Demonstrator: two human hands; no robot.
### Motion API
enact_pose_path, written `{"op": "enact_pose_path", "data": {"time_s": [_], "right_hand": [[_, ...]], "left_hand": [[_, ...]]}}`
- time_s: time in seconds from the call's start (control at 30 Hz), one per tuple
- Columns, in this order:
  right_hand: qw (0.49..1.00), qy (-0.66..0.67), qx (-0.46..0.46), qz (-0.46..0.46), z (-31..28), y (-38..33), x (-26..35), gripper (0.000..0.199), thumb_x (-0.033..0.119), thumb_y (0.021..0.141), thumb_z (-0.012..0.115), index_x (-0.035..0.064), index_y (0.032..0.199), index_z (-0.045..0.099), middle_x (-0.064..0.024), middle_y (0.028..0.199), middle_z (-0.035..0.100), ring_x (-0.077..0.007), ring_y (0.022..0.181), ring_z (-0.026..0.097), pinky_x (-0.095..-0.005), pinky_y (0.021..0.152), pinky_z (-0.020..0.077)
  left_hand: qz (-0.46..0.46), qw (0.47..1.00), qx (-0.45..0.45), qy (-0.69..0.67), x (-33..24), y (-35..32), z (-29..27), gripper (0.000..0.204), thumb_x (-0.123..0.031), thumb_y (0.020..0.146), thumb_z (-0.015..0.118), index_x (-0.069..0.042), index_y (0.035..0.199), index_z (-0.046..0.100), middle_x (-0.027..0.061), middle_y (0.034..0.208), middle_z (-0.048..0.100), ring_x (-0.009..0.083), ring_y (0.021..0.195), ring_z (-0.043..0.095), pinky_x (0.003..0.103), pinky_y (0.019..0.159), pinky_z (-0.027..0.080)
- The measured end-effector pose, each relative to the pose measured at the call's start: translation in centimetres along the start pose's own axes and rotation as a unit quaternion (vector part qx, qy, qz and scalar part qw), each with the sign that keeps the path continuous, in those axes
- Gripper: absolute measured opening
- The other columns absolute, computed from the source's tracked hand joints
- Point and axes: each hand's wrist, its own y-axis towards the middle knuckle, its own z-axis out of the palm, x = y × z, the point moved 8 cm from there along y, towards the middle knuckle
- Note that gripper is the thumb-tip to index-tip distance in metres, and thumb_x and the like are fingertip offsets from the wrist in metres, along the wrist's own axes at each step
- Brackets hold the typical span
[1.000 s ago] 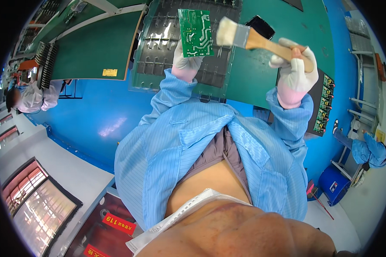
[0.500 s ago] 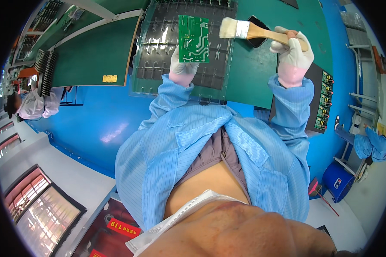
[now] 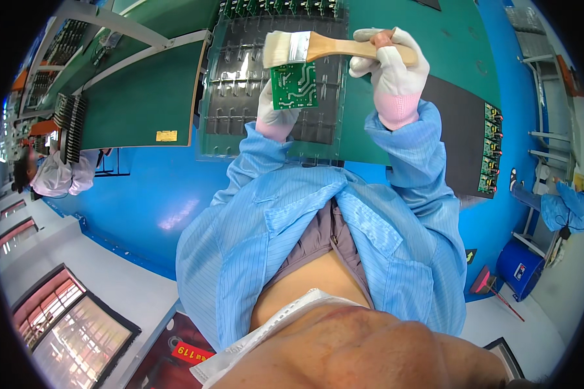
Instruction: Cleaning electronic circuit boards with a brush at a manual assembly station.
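Note:
A green circuit board (image 3: 294, 91) stands upright in my gloved left hand (image 3: 274, 111), gripped at its lower left edge; the fingers are partly behind the board. My gloved right hand (image 3: 398, 68) is closed round the wooden handle of a flat brush (image 3: 331, 48), with a bare thumb tip showing on top. The brush lies level across the board's upper part, its pale bristles pointing left, and hides the board's top. Whether the bristles touch the board I cannot tell. Below both hands is a clear plastic tray (image 3: 230, 123) with dark compartments.
The tray rests on a green table (image 3: 363, 139); several circuit boards stand along its far end. At right, a dark panel (image 3: 457, 139) carries a row of boards (image 3: 491, 149). Another green table (image 3: 136, 107) is at left, with a person (image 3: 61, 172) beyond it.
My right hand has moved left with the brush, bringing the bristles from beside the board to across its upper part. The board sits slightly lower in view.

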Motion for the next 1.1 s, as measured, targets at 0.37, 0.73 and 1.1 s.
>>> {"op": "enact_pose_path", "data": {"time_s": [0.37,0.73,1.1], "right_hand": [[0.991,-0.115,-0.061,-0.039,-3.3,-2.0,2.8,0.019,0.001,0.083,0.046,-0.0048,0.100,0.051,-0.0255,0.090,0.060,-0.0193,0.048,0.055,-0.0252,0.043,0.0474],[0.988,-0.122,-0.097,-0.019,-6.2,-4.3,1.2,0.016,0.004,0.084,0.047,-0.0077,0.092,0.054,-0.0240,0.088,0.061,-0.0180,0.047,0.054,-0.0242,0.043,0.0465],[0.989,-0.103,-0.041,0.095,-6.6,-5.0,-0.7,0.015,0.002,0.083,0.048,-0.0074,0.093,0.053,-0.0232,0.088,0.061,-0.0188,0.047,0.054,-0.0247,0.043,0.0464]], "left_hand": [[0.021,0.998,-0.050,-0.018,-0.6,0.4,-1.4,0.040,-0.001,0.074,0.067,-0.003,0.110,0.051,0.0133,0.104,0.061,0.0231,0.091,0.062,0.033,0.080,0.052],[0.025,0.996,-0.074,0.030,-0.1,0.1,-1.5,0.042,-0.005,0.073,0.070,-0.005,0.110,0.051,0.0112,0.104,0.060,0.0214,0.088,0.061,0.033,0.081,0.052],[0.089,0.994,-0.049,0.035,0.2,-1.3,-1.5,0.038,-0.003,0.076,0.065,-0.005,0.112,0.051,0.0112,0.100,0.061,0.0220,0.087,0.062,0.032,0.078,0.053]]}}
